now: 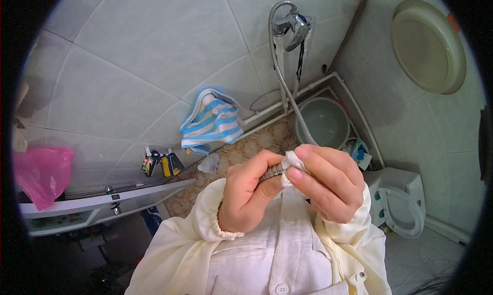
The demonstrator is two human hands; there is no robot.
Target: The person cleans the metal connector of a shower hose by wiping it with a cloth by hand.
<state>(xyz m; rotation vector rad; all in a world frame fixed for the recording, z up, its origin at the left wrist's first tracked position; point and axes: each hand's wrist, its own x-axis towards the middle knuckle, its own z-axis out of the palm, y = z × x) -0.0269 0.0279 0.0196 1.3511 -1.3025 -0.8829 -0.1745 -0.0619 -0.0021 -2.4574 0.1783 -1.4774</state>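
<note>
In front of my chest, my left hand (pixel 248 195) grips a ribbed metal shower hose (pixel 271 173), with a short piece showing between its fingers and thumb. My right hand (pixel 335 181) pinches a white wad of tissue or cloth (pixel 290 161) against the hose, just beside the left fingertips. Behind the right hand the hose drops out of sight. Its far part rises to a chrome mixer tap (pixel 294 27) on the tiled wall. Whether a shower head is on the hose cannot be seen.
Below the tap stands a large basin (pixel 323 119), beside white pipes (pixel 356 106). A toilet (pixel 402 202) is at the right, under a hanging round basin (pixel 427 46). Left are a striped towel (pixel 212 121), a plastic bottle (pixel 210 164), brushes (pixel 167 164), a pink bag (pixel 44 171) and a white-edged shelf (pixel 92 208).
</note>
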